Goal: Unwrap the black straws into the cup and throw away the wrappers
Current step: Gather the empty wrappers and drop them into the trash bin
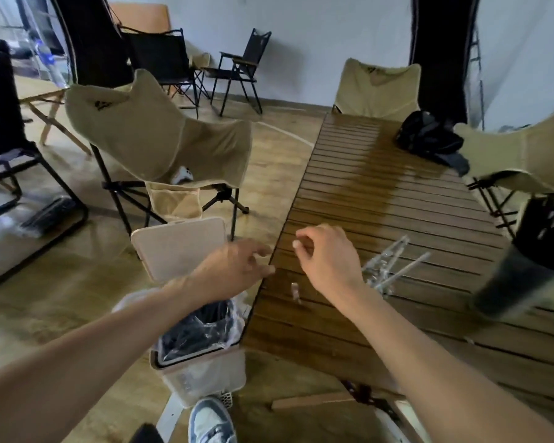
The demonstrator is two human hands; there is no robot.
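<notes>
We see two bare arms reaching out over the edge of the wood table. The left hand is above the bin, fingers loose and spread, w/ nothing in it that we can see. The right hand is over the table edge w/ its fingers curled in; it may be pinching a tiny bit of wrapper, but the view is too blurry, so we cannot tell. The bin stands on the floor right beside the table, lid up, w/ a clear bag and dark stuff inside. A small scrap lies on the table near the right wrist. The wrapped straws lie in a loose pile just right of that hand. The black cup is at the far right of the table, tilted and blurry in our view, prob. from the camera, w/ what looks like dark straws in it. What can go wrong: the pile is close to the right arm, so a fast swing back could knock straws to the floor. The scrap is light and near the edge, so it could slip off and miss the bin. A quick grab near the cup could tip it over.
</notes>
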